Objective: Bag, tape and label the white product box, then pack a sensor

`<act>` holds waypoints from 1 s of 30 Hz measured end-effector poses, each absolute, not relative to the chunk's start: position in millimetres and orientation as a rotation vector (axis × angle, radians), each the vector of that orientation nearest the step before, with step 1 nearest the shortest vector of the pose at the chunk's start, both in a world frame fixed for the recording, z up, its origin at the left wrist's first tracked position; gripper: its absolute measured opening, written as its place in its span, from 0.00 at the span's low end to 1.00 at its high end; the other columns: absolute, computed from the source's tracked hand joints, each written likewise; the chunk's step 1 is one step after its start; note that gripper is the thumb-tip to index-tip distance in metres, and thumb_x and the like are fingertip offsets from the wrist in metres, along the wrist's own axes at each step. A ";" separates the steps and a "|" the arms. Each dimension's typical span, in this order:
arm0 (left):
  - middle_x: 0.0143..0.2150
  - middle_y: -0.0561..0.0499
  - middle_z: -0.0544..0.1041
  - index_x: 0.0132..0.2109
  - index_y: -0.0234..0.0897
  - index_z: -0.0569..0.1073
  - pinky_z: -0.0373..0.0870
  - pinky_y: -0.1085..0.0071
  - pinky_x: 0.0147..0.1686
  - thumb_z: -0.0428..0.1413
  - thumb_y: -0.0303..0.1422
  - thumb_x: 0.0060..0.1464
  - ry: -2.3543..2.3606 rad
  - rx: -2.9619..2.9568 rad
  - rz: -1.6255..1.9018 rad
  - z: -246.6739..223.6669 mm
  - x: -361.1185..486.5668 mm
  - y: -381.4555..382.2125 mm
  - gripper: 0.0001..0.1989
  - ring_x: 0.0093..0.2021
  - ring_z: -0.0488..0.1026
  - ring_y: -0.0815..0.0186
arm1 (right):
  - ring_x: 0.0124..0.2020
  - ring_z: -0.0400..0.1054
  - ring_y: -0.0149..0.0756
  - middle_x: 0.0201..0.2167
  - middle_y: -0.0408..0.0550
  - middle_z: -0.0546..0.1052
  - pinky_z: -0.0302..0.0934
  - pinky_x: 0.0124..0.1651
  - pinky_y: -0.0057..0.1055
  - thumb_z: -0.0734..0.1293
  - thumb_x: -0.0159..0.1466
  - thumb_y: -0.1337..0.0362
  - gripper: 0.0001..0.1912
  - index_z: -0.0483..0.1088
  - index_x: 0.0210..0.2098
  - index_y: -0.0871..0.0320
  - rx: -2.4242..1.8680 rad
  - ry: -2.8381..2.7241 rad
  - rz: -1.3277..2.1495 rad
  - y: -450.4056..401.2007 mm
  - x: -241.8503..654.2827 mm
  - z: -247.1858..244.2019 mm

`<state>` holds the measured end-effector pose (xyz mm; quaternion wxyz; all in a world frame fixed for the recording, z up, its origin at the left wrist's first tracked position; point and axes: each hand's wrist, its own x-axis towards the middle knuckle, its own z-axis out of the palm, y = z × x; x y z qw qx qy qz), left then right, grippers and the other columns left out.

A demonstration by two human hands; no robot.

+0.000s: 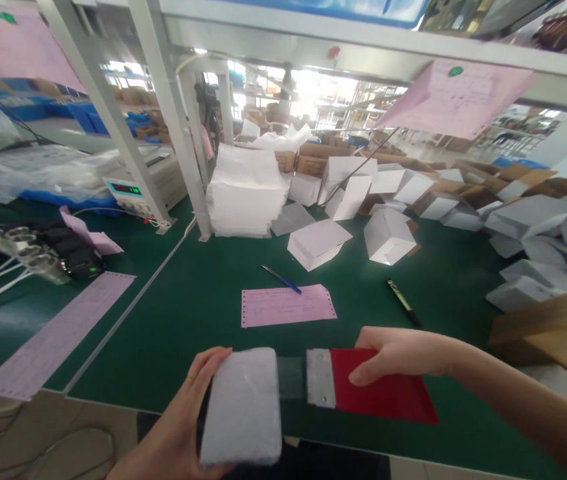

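From my remote seat, I see the left hand (182,408) with its grip clamped on a white wrapped packet (244,407), near the front edge of the green tabletop (353,293). The right hand's (400,353) grip is closed round a red tape dispenser (383,390), its toothed metal end facing the packet. What looks like clear tape (291,378) spans between them, so I judge the step in hand is drawing tape. The next move calls for a steady packet and even tension, with the dispenser level.
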<state>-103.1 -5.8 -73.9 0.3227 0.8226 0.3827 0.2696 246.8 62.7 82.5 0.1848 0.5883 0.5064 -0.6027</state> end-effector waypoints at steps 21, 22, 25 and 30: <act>0.29 0.50 0.77 0.30 0.35 0.74 0.75 0.62 0.39 0.63 0.40 0.63 0.551 2.846 0.613 -25.4 -13.4 25.3 0.16 0.32 0.74 0.61 | 0.34 0.76 0.46 0.32 0.53 0.80 0.55 0.29 0.33 0.73 0.64 0.62 0.09 0.75 0.31 0.62 1.674 1.744 -0.961 56.3 183.9 80.8; 0.27 0.52 0.76 0.29 0.36 0.74 0.74 0.63 0.40 0.62 0.42 0.64 0.534 2.880 0.602 -30.9 -14.0 25.2 0.18 0.31 0.74 0.63 | 0.37 0.77 0.51 0.35 0.58 0.81 0.57 0.30 0.34 0.70 0.65 0.65 0.07 0.77 0.36 0.65 1.671 1.780 -0.896 52.7 174.6 83.9; 0.28 0.51 0.77 0.29 0.35 0.76 0.71 0.63 0.40 0.58 0.47 0.67 0.458 2.955 0.569 -40.6 -16.7 26.6 0.23 0.33 0.74 0.63 | 0.47 0.78 0.56 0.46 0.64 0.82 0.67 0.44 0.40 0.65 0.69 0.72 0.12 0.79 0.47 0.67 1.629 1.830 -0.698 45.7 148.3 90.0; 0.33 0.51 0.82 0.29 0.37 0.75 0.70 0.67 0.49 0.62 0.30 0.63 0.338 3.007 0.359 -49.6 -9.1 39.5 0.13 0.37 0.77 0.64 | 0.45 0.79 0.59 0.42 0.64 0.83 0.70 0.49 0.48 0.64 0.69 0.73 0.14 0.83 0.40 0.63 1.606 2.017 -0.540 53.0 169.3 59.4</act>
